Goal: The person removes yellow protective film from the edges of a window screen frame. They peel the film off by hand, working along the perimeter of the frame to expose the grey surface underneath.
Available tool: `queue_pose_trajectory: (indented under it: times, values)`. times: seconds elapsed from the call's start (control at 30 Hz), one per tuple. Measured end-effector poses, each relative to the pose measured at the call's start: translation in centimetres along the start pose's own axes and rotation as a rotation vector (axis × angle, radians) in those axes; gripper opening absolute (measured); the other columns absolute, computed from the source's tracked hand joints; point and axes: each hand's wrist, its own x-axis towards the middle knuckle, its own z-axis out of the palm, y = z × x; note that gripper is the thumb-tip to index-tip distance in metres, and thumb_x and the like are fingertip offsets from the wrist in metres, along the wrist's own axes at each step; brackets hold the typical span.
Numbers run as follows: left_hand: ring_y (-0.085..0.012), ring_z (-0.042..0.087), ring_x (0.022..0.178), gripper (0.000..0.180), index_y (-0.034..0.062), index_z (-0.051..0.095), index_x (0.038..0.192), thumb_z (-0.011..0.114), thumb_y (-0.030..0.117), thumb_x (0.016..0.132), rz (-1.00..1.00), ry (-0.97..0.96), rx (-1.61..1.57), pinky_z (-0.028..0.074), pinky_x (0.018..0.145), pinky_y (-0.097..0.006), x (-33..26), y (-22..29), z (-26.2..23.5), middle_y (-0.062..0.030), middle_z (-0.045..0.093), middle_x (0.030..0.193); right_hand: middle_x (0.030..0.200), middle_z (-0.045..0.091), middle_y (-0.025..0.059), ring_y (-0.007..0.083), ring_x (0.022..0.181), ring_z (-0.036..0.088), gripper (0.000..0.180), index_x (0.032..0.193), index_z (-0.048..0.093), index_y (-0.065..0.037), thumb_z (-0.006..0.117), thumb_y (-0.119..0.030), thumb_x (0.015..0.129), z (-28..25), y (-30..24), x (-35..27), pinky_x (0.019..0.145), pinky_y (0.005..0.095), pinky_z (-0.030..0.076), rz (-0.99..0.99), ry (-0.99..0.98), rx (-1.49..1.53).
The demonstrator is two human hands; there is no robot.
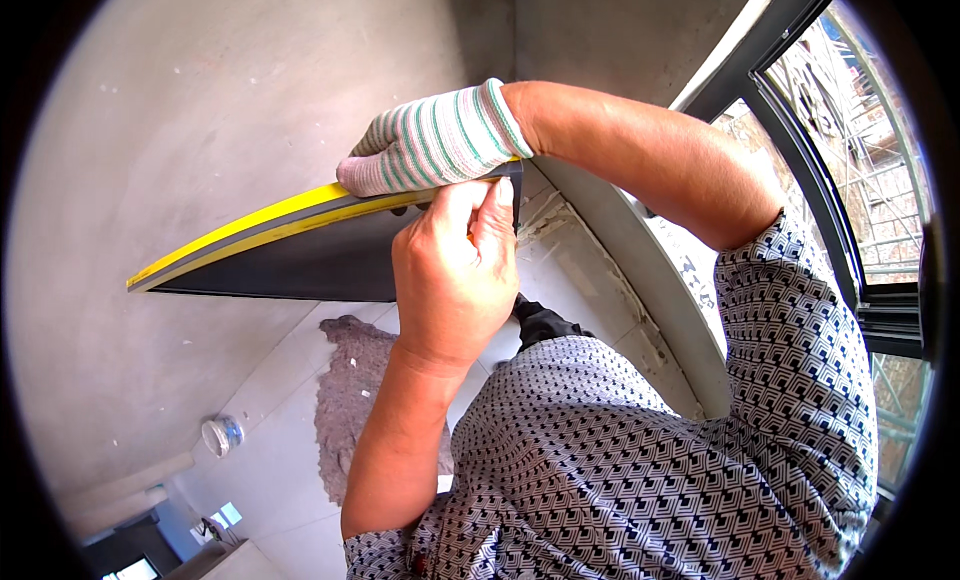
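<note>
A long yellow and grey strip, like a straightedge, runs along the top of a dark flat panel in front of me. The two narrow to a point at the left, near the wall. My right hand, in a white knitted glove with green stripes, is closed over the strip from above, fingers pointing left. Just below it, my bare left hand is closed in a pinch against the strip's right end. A bit of orange shows between its fingers; what they hold is mostly hidden.
Bare grey plaster wall rises at the left and meets another at a corner. A heap of grey-brown mortar lies on the tiled floor, with a white bucket left of it. A dark-framed window stands at the right above a ledge.
</note>
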Motion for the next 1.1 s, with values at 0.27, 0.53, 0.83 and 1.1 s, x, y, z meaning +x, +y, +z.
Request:
queue_pose_trajectory:
  times: [0.27, 0.53, 0.83, 1.1]
  values:
    - [-0.0043, 0.057, 0.063, 0.018, -0.0042, 0.068, 0.095, 0.068, 0.013, 0.102, -0.127, -0.083, -0.113, 0.048, 0.059, -0.025, 0.0, 0.2, -1.0, -0.0031, 0.067, 0.070, 0.087, 0.068, 0.0086, 0.0210, 0.079, 0.063, 0.061, 0.116, 0.070, -0.003, 0.046, -0.058, 0.105, 0.1, -0.3, -0.2, 0.077, 0.0370, 0.053, 0.007, 0.010, -0.016]
    - [-0.0102, 0.062, 0.064, 0.014, -0.0040, 0.067, 0.089, 0.075, 0.007, 0.095, -0.114, 0.008, -0.130, 0.051, 0.061, -0.026, -0.4, 1.0, 0.2, -0.0056, 0.069, 0.072, 0.087, 0.068, 0.0090, 0.0217, 0.079, 0.063, 0.061, 0.114, 0.070, -0.003, 0.046, -0.058, 0.105, 0.2, -0.5, -0.2, 0.078, 0.0375, 0.053, 0.006, 0.011, -0.021]
    - [-0.0228, 0.063, 0.053, 0.017, 0.0000, 0.063, 0.080, 0.076, 0.005, 0.090, -0.139, 0.053, -0.150, 0.050, 0.055, -0.033, -0.1, 1.4, 0.6, -0.0104, 0.065, 0.063, 0.086, 0.068, 0.0094, 0.0225, 0.079, 0.063, 0.061, 0.113, 0.071, -0.002, 0.045, -0.057, 0.105, 0.2, -0.8, 0.2, 0.078, 0.0380, 0.053, 0.009, 0.012, -0.035]
    - [-0.0084, 0.051, 0.053, 0.020, 0.0029, 0.056, 0.075, 0.073, -0.005, 0.081, -0.043, 0.186, -0.251, 0.046, 0.055, -0.025, -0.3, 0.1, 1.9, -0.0013, 0.056, 0.060, 0.086, 0.068, 0.0097, 0.0232, 0.079, 0.063, 0.061, 0.112, 0.071, -0.002, 0.045, -0.057, 0.105, 0.0, -0.7, 0.1, 0.078, 0.0385, 0.053, 0.024, 0.022, -0.045]
